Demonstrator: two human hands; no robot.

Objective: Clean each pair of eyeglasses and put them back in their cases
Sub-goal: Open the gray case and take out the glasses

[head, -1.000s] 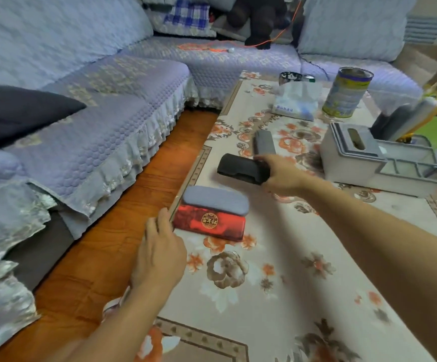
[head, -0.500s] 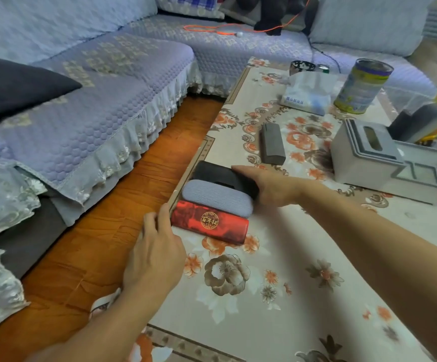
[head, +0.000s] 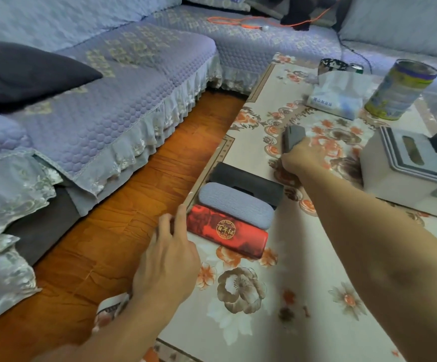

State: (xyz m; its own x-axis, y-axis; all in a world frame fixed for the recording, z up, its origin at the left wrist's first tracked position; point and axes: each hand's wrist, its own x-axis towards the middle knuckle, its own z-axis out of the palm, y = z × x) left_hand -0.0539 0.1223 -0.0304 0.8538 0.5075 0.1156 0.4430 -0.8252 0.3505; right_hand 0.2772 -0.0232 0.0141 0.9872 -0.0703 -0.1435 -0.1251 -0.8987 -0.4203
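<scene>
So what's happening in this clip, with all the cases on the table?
A person is lining up closed eyeglass cases at the edge of the floral-cloth table. The red patterned case, the light grey textured case and the black case lie side by side. The right hand grips a fourth, dark grey case; the left hand rests by the red one.

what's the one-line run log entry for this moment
right hand: grips grey case | left hand: open by red case | black case, blue-grey case: closed, rowed
</scene>
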